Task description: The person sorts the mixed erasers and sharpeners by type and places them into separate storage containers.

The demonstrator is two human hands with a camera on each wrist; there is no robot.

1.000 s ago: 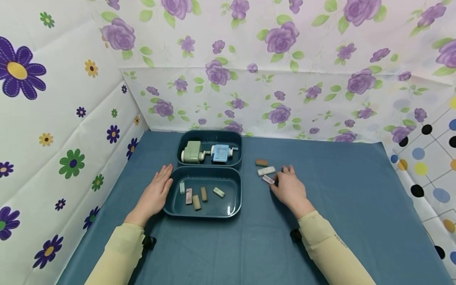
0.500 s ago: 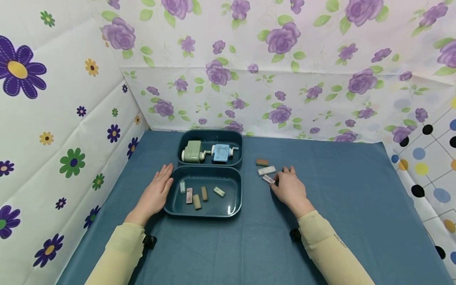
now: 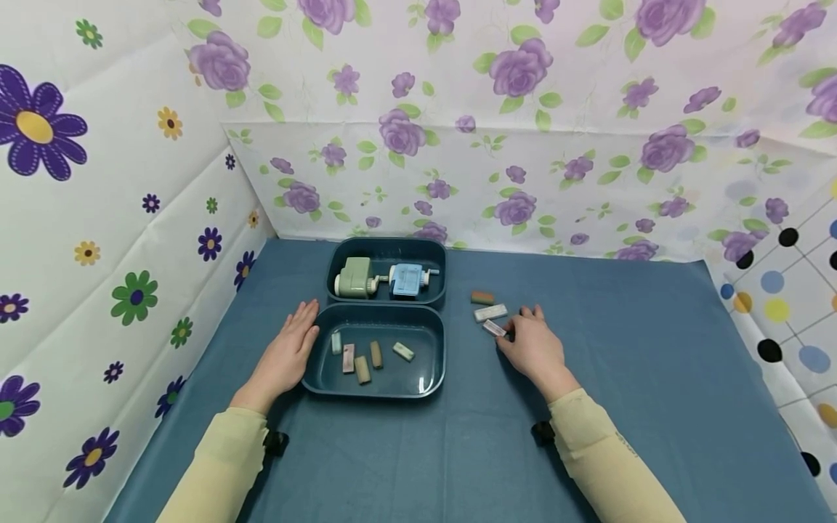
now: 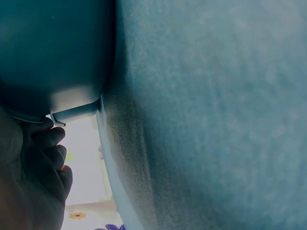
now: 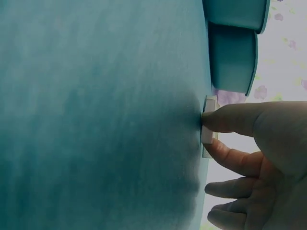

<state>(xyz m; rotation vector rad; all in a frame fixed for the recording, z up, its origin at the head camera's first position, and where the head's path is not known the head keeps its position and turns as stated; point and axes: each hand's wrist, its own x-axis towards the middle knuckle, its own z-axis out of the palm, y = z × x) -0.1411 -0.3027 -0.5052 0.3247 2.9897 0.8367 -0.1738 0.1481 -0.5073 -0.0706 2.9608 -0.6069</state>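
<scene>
My right hand (image 3: pixel 532 347) pinches a small pinkish-white eraser (image 3: pixel 494 328) between thumb and index finger, low at the tablecloth. In the right wrist view the thumb and index finger touch the pale eraser (image 5: pixel 209 129), with the other fingers held apart. Just behind it lie a longer white eraser (image 3: pixel 490 313) and a brown one (image 3: pixel 482 297). My left hand (image 3: pixel 288 352), fingers straight, rests against the left rim of the front dark teal tray (image 3: pixel 374 394). Inside this tray are several erasers, including a pink one (image 3: pixel 349 359) and a greenish-white one (image 3: pixel 403 351).
Directly behind the front tray stands a second teal tray (image 3: pixel 392 245), holding a green crank pencil sharpener (image 3: pixel 356 277) and a blue one (image 3: pixel 406 280). A blue cloth (image 3: pixel 418 465) covers the table. Patterned sheets enclose its back and sides.
</scene>
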